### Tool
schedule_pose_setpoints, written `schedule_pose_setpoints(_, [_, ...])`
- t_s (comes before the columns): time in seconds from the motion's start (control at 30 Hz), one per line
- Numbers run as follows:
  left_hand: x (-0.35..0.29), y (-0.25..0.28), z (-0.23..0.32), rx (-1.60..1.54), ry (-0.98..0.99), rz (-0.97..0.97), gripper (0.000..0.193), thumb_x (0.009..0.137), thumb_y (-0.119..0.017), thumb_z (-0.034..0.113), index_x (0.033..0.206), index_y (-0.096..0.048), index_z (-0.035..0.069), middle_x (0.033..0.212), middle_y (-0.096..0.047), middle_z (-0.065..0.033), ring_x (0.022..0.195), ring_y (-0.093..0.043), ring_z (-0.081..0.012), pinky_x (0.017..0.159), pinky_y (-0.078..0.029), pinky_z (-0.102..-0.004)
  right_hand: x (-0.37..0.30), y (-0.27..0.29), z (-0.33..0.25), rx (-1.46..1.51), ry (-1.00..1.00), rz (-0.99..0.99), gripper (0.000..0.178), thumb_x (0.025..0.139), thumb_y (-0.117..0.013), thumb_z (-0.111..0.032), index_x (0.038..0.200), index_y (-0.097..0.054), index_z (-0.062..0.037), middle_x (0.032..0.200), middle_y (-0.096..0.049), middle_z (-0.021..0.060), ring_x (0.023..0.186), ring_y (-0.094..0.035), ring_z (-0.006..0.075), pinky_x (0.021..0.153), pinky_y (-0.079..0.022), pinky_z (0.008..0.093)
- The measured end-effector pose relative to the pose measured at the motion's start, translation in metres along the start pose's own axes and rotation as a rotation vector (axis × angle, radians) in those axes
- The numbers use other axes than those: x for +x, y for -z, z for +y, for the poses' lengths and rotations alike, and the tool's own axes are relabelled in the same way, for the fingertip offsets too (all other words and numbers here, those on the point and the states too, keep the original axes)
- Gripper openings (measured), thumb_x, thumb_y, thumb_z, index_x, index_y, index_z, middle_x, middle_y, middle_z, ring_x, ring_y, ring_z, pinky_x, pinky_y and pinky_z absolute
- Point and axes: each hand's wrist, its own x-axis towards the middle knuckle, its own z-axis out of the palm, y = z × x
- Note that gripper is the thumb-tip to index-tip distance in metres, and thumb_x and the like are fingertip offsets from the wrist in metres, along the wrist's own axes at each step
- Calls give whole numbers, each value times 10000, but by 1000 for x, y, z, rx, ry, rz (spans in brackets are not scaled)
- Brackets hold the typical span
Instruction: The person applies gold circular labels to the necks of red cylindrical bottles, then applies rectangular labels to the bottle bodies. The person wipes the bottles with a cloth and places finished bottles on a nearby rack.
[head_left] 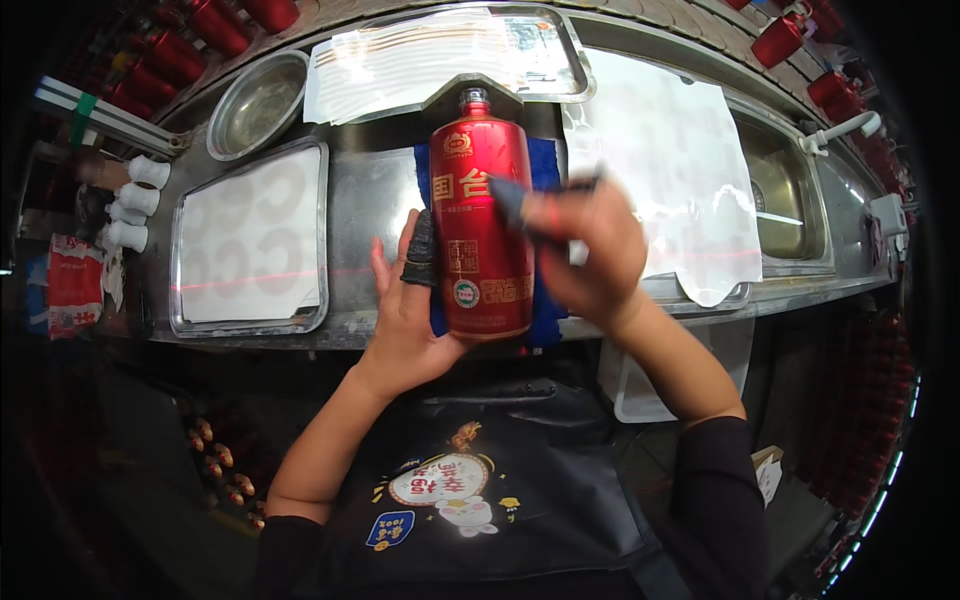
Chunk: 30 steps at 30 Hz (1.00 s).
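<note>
A red glossy bottle (480,235) with gold print and a bare neck lies on a blue cloth (549,300), its neck toward the far side in a dark notched rest (508,106). My left hand (405,320) steadies the bottle along its left side and near its base. Black wrapping (421,250) covers one of its fingers. Over the bottle's right side is my right hand (590,240), smeared by motion. A dark pointed shape (512,203) at its fingertips reaches the bottle's front; whether it is a tool or a wrapped finger cannot be made out.
White sheets with pale curved shapes lie on a left tray (325,250) and a far tray (575,75). Another white sheet (660,170) is at right, beside a sink (790,245) with a faucet (845,130). A metal bowl (258,108) stands far left. Red bottles (215,28) line the back.
</note>
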Motion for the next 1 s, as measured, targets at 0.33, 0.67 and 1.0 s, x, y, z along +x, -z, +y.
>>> schedule_pose_setpoints(0.33, [6, 7, 11, -112, 4, 19, 1157, 786, -769, 616, 1601, -210, 15, 1602, -285, -313, 1532, -184, -470, 1185, -4, -668, -87, 9, -48, 492, -1092, 244, 225, 935, -752, -87, 1050, -571, -21, 958, -621, 39, 838, -586, 83, 753, -480, 219])
schedule_pose_setpoints(0.67, [98, 33, -11, -550, 216, 706, 310, 1002, -629, 208, 800, -652, -26, 761, -724, -149, 624, -689, -200, 578, -508, -317, -91, 14, -11, 510, -701, -55, 181, 966, -668, -32, 1135, -616, 4, 1073, -606, 50, 954, -574, 113, 878, -472, 241])
schedule_pose_setpoints(1.0, [152, 23, -14, -480, 346, 283, 512, 960, -561, 416, 1105, -544, -75, 1028, -676, -328, 1012, -643, -507, 929, -497, -525, -72, 44, 4, 260, -1102, -244, 391, 882, -680, -171, 1225, -620, 6, 1066, -637, 125, 769, -540, 103, 548, -334, 198])
